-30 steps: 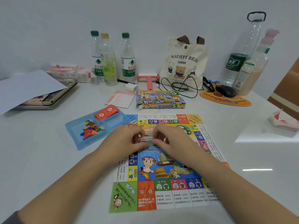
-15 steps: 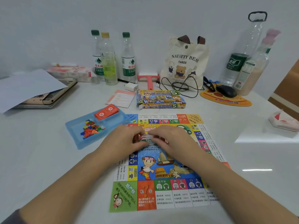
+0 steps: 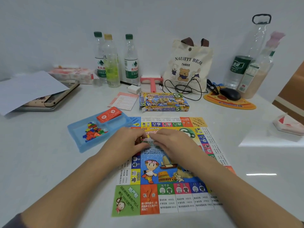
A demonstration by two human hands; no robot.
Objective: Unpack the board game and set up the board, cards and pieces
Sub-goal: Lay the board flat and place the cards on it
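The colourful paper game board (image 3: 166, 191) lies flat on the white table in front of me. My left hand (image 3: 126, 143) and my right hand (image 3: 174, 142) meet over the board's upper middle, fingers pinched together on a small stack of cards (image 3: 148, 141) that is mostly hidden between them. A blue plastic tray (image 3: 79, 142) sits left of the board with several small coloured pieces (image 3: 94, 133) in one compartment and orange paper money (image 3: 109, 114) in another. The game box (image 3: 162, 102) lies beyond the board's far edge.
A leaflet (image 3: 124, 101) lies beside the box. Behind stand three water bottles (image 3: 111, 63), a bear tote bag (image 3: 187, 66), a cable, a pink roller, a mouse on an orange pad (image 3: 230, 99) and two tall bottles. Books under paper (image 3: 32, 89) sit far left; a wrapper (image 3: 287, 125) far right.
Both hands stay over the middle of the board, fingers shifting slightly on the small stack of cards. Nothing else has moved.
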